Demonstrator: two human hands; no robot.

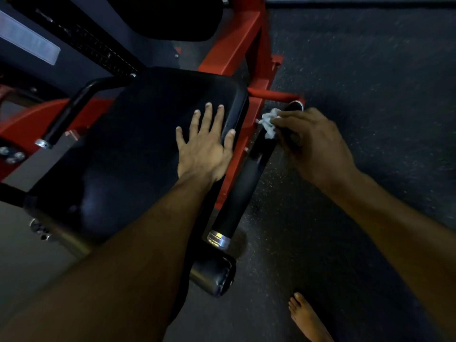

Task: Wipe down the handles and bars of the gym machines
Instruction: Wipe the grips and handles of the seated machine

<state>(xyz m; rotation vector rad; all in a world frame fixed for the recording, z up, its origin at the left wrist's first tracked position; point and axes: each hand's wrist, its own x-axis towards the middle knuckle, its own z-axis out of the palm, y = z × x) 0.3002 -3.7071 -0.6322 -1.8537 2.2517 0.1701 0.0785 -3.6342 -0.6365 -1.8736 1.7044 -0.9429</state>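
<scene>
A black padded handle bar (244, 183) with silver end caps runs diagonally along the right side of the machine's black seat (138, 149). My right hand (313, 146) grips the bar near its far end, with a crumpled white cloth (269, 123) held against it under the fingers. My left hand (204, 141) lies flat with fingers spread on the seat's right edge, holding nothing.
The machine's red frame (249, 45) rises behind the seat. A second black handle (71, 112) sits on the seat's left. A black roller pad (214, 275) lies below the bar. Dark speckled rubber floor (370, 82) spreads right; my bare foot (306, 317) stands there.
</scene>
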